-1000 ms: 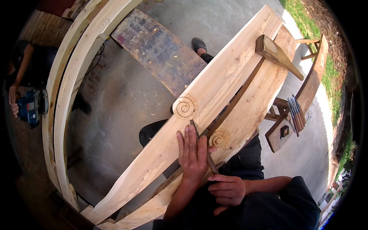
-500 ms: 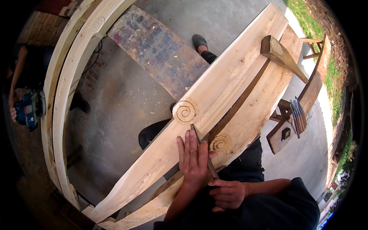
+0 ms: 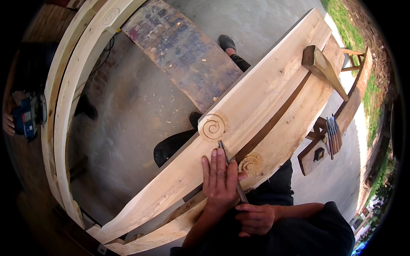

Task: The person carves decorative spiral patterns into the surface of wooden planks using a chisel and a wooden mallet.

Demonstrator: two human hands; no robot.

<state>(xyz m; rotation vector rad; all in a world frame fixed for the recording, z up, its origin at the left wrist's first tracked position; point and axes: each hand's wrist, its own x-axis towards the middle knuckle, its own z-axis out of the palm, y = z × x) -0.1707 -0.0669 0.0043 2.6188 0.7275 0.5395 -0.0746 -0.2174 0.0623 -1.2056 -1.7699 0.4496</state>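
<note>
My left hand (image 3: pixel 220 181) lies over the carving chisel (image 3: pixel 241 194), its fingers stretched along the pale wooden beam (image 3: pixel 265 89). Index finger and thumb hold the shaft between them. Lower down, my right hand (image 3: pixel 256 218) is closed round the chisel's handle end, most of which it hides. The blade tip touches the wood just below a carved spiral (image 3: pixel 213 126). On the nearer wooden beam (image 3: pixel 294 123), a rougher carved spiral (image 3: pixel 250 164) sits right of my left hand. Pencilled zigzag lines run along both beams.
A wooden mallet (image 3: pixel 324 70) rests across both beams at the upper right. Several chisels (image 3: pixel 333 136) lie on a low bench (image 3: pixel 307 164) at right. A stained plank (image 3: pixel 183 51) lies beyond. Far left, a person's hand (image 3: pixel 8 123) holds a blue power tool (image 3: pixel 26 119) by curved beams (image 3: pixel 68 94).
The view has shifted slightly, so the beams and mallet appear further right and lower. Both hands keep their hold on the chisel, its tip still below the spiral.
</note>
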